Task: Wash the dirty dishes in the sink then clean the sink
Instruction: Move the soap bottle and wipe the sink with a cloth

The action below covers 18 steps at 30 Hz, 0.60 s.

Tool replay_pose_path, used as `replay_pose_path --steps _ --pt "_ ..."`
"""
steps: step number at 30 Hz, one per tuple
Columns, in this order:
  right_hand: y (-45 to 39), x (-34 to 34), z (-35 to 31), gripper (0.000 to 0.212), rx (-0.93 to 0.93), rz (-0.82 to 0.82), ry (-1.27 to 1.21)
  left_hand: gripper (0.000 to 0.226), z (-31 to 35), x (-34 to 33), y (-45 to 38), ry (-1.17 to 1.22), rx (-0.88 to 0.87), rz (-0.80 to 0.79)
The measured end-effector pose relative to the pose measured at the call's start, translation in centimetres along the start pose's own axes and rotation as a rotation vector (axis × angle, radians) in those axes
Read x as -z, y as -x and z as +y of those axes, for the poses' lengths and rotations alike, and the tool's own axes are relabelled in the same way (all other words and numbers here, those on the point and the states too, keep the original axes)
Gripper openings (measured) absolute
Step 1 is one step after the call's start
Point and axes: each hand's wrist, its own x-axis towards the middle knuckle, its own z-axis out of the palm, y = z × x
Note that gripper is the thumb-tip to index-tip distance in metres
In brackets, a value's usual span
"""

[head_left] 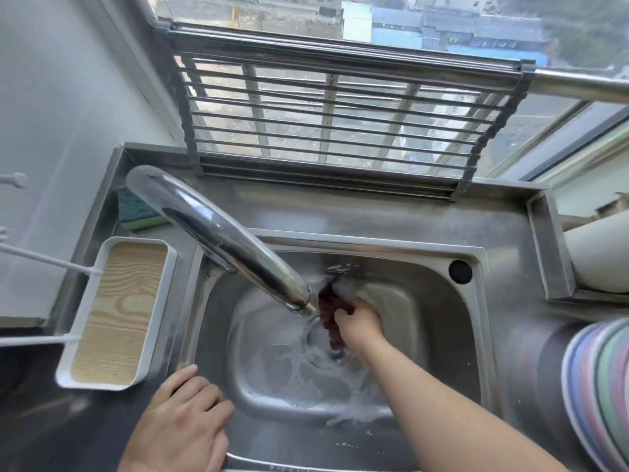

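Occupying the stainless counter below a window, the steel sink (442, 264) holds suds around its drain. A roll-up rack (326, 131) leans at the counter's rear edge; a green sponge (132, 209) lies at the rear left corner. The right hand (357, 318), fingers curled, grips a dark red cloth (328, 311) under the curved chrome faucet (218, 233). The left hand (183, 413) rests flat, fingers relaxed, on the sink's front left rim.

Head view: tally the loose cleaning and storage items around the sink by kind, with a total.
Dark red cloth, gripped by the right hand in the basin: 1
Green-and-yellow sponge behind the faucet: 1
White tray with wood-grain base, left of the sink: 1
Roll-up metal drying rack against the window: 1
Stack of pastel plates at the right edge: 1
Total: 5
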Motion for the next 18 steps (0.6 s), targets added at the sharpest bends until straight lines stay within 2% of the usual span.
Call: replay_pose_path --steps 2,3,5,8,14,16,18 --pt "1.1 1.2 -0.5 0.018 -0.293 -0.069 -0.517 0.010 -0.1 0.3 -0.2 -0.008 -0.019 -0.003" --pt "1.6 2.0 -0.7 0.019 -0.425 -0.114 -0.715 0.011 -0.3 0.4 -0.2 -0.017 -0.034 -0.011" --pt "2.6 4.0 -0.6 0.028 -0.548 -0.189 -0.940 0.017 -0.4 0.4 -0.2 -0.021 -0.057 -0.017" --pt "3.6 6.6 -0.7 0.034 -0.508 -0.129 -0.931 0.019 -0.3 0.4 -0.1 -0.031 -0.063 -0.011" --pt "2.9 7.0 -5.6 0.023 -0.397 -0.019 -1.095 0.027 -0.4 0.9 -0.5 -0.028 -0.090 0.011" --pt "2.9 5.2 -7.9 0.009 -0.314 0.058 -1.035 0.028 -0.4 0.6 -0.3 -0.047 -0.107 0.031" --pt "3.4 2.7 -9.9 0.008 -0.221 0.072 -0.878 0.027 -0.3 0.9 -0.3 -0.040 -0.105 0.034"
